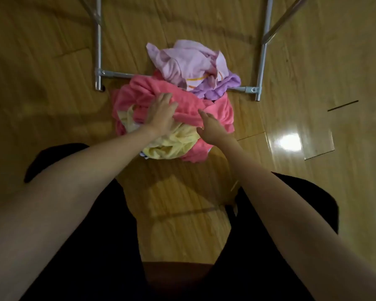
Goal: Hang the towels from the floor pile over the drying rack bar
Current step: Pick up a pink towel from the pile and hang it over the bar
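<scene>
Our left hand (161, 114) rests flat, fingers spread, on the pink towel (217, 109) atop the floor (52, 61) pile; our right hand (211, 127) hovers open beside it, under the rack's low bar (117, 74).

Crumpled towel pile (174, 109) (pink, yellow, lilac) on floor, draped across rack's low bar (115, 74).

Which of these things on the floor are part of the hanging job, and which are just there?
Part of the job:
pink towel
yellow towel
lilac towel
purple towel
drying rack
left hand
right hand

Just there:
wooden floor
</scene>
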